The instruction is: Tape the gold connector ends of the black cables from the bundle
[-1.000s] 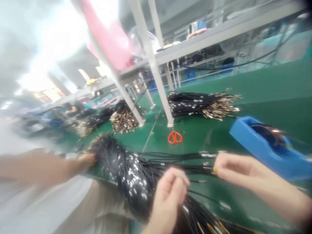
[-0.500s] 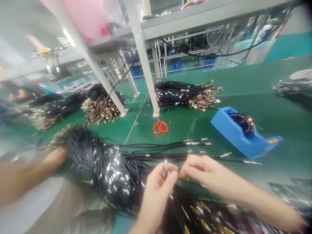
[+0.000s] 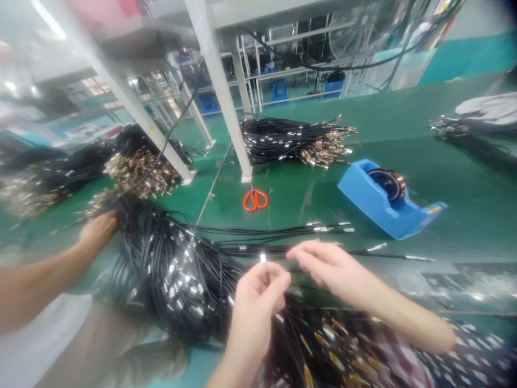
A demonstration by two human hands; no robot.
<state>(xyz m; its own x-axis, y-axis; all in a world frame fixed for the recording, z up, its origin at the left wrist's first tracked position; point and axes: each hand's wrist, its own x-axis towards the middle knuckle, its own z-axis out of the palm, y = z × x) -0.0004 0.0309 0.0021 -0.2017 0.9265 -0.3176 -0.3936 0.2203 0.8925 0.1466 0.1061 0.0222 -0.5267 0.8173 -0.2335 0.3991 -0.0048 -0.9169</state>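
Observation:
My left hand [image 3: 258, 302] is closed in a pinch around a thin black cable, whose silvery-white tip [image 3: 263, 258] stands up above the fingers. Just to its right, my right hand [image 3: 329, 265] has its fingers stretched out towards the left, apart from the left hand, with nothing visible in them. Below and left of both hands lies a thick bundle of black cables [image 3: 161, 258] with many shiny silver sleeves. Gold-coloured ends [image 3: 323, 345] of cables show under my wrists. Several loose cables [image 3: 258, 233] with silver tips stretch across the green table behind my hands.
Orange-handled scissors [image 3: 255, 200] lie by a white shelf post [image 3: 226, 102]. A blue tape dispenser [image 3: 375, 202] stands to the right. More cable bundles [image 3: 294, 141] rest at the back and left. Another person's hand [image 3: 99, 231] touches the big bundle's left end.
My right hand's fingers have straightened, and the small orange bit seen at their tips no longer shows there. My left hand still pinches the cable. The whole view has shifted slightly.

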